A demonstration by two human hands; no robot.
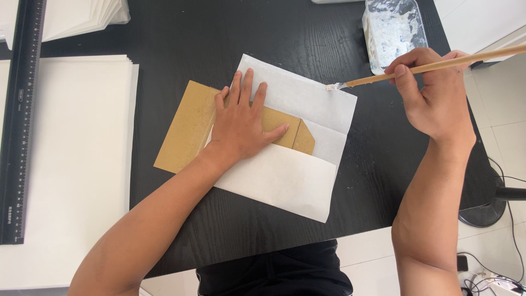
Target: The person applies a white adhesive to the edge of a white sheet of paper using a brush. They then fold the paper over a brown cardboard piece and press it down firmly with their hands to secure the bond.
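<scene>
A cardboard template (189, 129) is laid on a folded paper sheet (285, 175) at table centre — paper stack (71, 164) and ruler (19, 120) to its left, paste tub (392, 30) behind right.

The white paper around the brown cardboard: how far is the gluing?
Done: the lower flap of the white paper is folded over the brown cardboard. In hand: the left hand presses the cardboard; the right hand brushes the upper edge. Left: the upper flap lies unfolded.
</scene>
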